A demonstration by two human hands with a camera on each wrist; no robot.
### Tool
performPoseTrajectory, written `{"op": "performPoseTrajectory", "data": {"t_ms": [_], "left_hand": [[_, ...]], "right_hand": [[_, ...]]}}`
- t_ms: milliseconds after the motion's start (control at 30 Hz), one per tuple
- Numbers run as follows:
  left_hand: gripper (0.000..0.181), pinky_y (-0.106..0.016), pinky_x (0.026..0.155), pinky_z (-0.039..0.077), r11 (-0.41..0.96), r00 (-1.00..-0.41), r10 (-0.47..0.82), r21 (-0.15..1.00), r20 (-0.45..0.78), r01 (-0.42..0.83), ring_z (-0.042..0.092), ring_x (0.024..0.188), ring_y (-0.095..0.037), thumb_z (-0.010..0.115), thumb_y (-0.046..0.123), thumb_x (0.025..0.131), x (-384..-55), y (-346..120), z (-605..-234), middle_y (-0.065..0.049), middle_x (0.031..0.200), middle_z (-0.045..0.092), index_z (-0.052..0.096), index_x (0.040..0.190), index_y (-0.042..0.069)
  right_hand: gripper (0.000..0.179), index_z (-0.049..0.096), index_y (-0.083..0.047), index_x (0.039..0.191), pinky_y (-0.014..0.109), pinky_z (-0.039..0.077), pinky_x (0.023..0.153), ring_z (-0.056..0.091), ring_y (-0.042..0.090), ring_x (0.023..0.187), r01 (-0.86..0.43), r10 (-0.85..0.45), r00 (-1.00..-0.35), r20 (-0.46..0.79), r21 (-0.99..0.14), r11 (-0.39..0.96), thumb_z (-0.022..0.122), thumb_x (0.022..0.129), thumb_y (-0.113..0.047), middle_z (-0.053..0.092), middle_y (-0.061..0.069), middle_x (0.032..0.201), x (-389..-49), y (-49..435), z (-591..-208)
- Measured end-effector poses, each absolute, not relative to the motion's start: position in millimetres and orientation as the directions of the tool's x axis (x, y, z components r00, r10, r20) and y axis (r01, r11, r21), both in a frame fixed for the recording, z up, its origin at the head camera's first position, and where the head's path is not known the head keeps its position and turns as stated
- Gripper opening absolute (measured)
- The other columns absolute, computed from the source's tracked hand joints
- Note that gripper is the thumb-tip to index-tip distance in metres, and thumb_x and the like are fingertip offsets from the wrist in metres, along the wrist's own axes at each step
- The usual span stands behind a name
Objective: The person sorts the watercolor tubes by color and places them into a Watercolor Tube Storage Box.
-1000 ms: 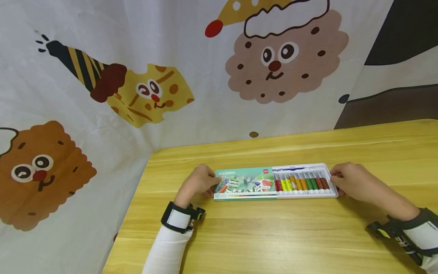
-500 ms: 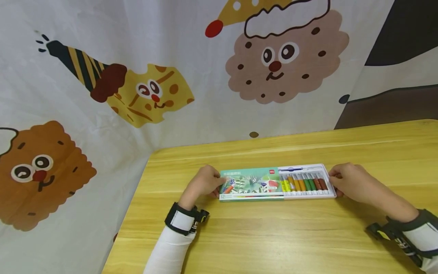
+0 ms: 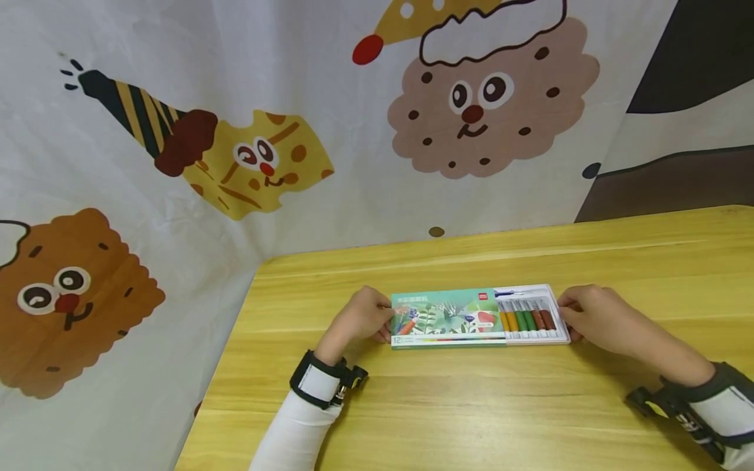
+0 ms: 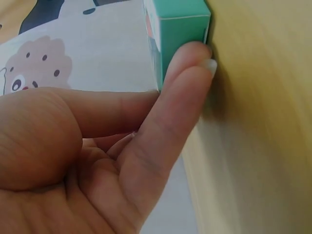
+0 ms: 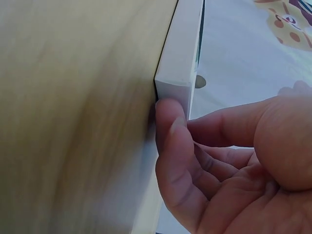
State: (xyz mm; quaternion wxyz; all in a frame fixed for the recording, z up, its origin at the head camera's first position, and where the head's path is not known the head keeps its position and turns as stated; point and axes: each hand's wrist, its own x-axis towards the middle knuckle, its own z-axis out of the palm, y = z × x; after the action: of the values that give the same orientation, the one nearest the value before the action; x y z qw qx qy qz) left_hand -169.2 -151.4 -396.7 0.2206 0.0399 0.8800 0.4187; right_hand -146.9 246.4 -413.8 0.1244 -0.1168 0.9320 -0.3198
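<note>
A long paint box lies on the table, its green printed sleeve (image 3: 448, 318) covering the left part of a white tray (image 3: 559, 335). Paint tubes (image 3: 526, 320) in orange, green and brown show in the uncovered part, with a blue-handled brush (image 3: 518, 292) above them. My left hand (image 3: 362, 317) presses its fingertips on the sleeve's left end; in the left wrist view the fingertips (image 4: 192, 61) lie on that green end face. My right hand (image 3: 597, 314) presses the tray's right end, thumb beside the top edge and fingertips (image 5: 169, 114) against the white end face.
The light wooden table (image 3: 459, 405) extends in front of the box and to both sides. Behind its far edge hangs a white cloth (image 3: 353, 203) printed with cartoon biscuits and cheese. Both wrists wear black straps (image 3: 321, 379) with small cameras.
My left hand has moved the sleeve right over the tray, hiding the red and yellow tubes. The tray's right end and my right hand have shifted slightly left.
</note>
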Motion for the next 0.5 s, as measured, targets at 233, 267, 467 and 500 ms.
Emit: {"op": "performPoseTrajectory", "data": {"t_ms": [233,267,467,500], "left_hand": [[0.017,-0.037,0.056,0.06,0.636,-0.898,0.258,0.762,-0.358,-0.121,0.069,0.057,-0.024,0.058,0.0,0.105,-166,-143,-397,-0.015,0.07,0.069,0.073,0.099,-0.005],[0.018,-0.037,0.056,0.06,0.633,-0.897,0.261,0.765,-0.357,-0.12,0.069,0.057,-0.024,0.058,0.0,0.105,-165,-142,-397,-0.015,0.07,0.069,0.073,0.097,-0.005],[0.018,-0.037,0.057,0.061,0.593,-0.891,0.294,0.797,-0.346,-0.114,0.07,0.058,-0.026,0.059,-0.001,0.104,-162,-133,-398,-0.016,0.07,0.069,0.073,0.093,-0.005],[0.018,-0.037,0.057,0.061,0.585,-0.889,0.301,0.803,-0.344,-0.113,0.07,0.059,-0.027,0.059,-0.001,0.104,-161,-132,-398,-0.016,0.07,0.069,0.072,0.092,-0.005]], "right_hand": [[0.018,0.065,0.016,0.11,0.028,0.051,0.051,0.058,0.016,0.064,-0.153,-0.311,-0.939,-0.147,-0.633,0.759,0.057,0.103,0.001,0.064,0.004,0.077,-145,241,-416],[0.018,0.065,0.016,0.109,0.028,0.051,0.051,0.059,0.016,0.064,-0.153,-0.313,-0.938,-0.146,-0.637,0.756,0.056,0.103,0.001,0.064,0.004,0.077,-144,241,-416],[0.02,0.065,0.015,0.108,0.029,0.053,0.054,0.06,0.018,0.068,-0.16,-0.353,-0.924,-0.148,-0.688,0.707,0.047,0.106,0.006,0.063,0.004,0.079,-140,235,-417],[0.021,0.065,0.014,0.109,0.029,0.053,0.054,0.061,0.018,0.068,-0.161,-0.36,-0.921,-0.149,-0.696,0.7,0.046,0.106,0.006,0.063,0.004,0.08,-139,233,-417]]}}
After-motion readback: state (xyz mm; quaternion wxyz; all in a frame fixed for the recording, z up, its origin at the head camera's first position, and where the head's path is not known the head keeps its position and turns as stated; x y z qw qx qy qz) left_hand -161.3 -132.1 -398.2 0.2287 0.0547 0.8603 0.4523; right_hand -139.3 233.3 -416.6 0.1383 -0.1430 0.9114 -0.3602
